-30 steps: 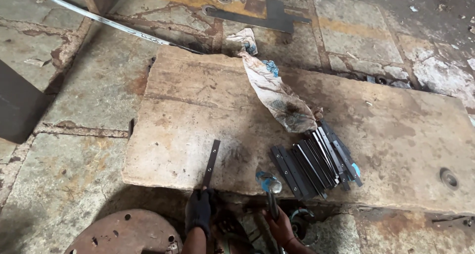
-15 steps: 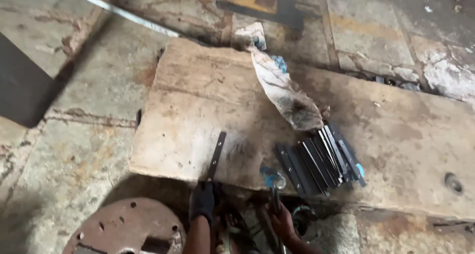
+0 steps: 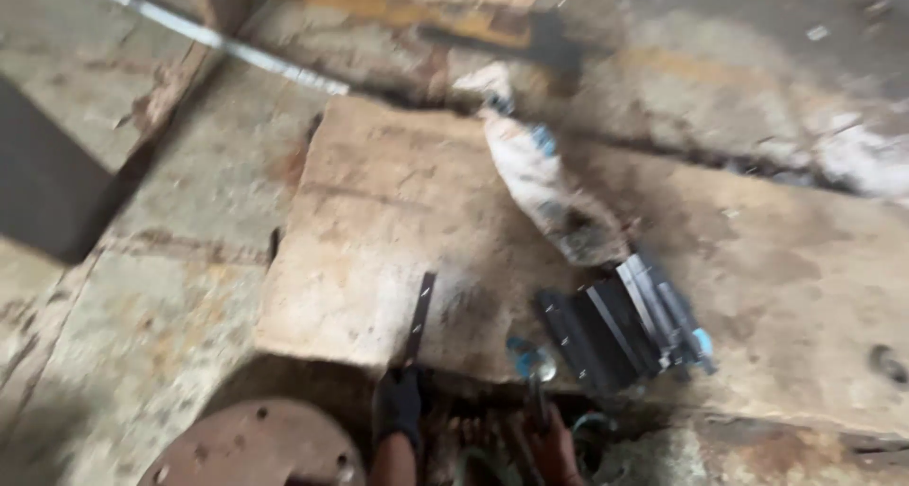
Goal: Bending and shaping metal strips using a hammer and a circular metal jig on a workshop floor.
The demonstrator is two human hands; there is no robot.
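- Hands at the bottom edge of a blurred view, over a worn wooden slab lying on a concrete floor.
- Left hand, dark-gloved, clenched on the near end of a flat metal strip that lies on the slab.
- Right hand wrapped around a hammer, head resting on the slab's near edge.
- Stack of dark metal strips lies just right of the hammer, a dirty rag beyond.

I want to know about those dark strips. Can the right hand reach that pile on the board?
Probably yes. The right hand sits at the board's near edge, holding a tool, and the pile of dark metal strips lies just beyond with nothing between.
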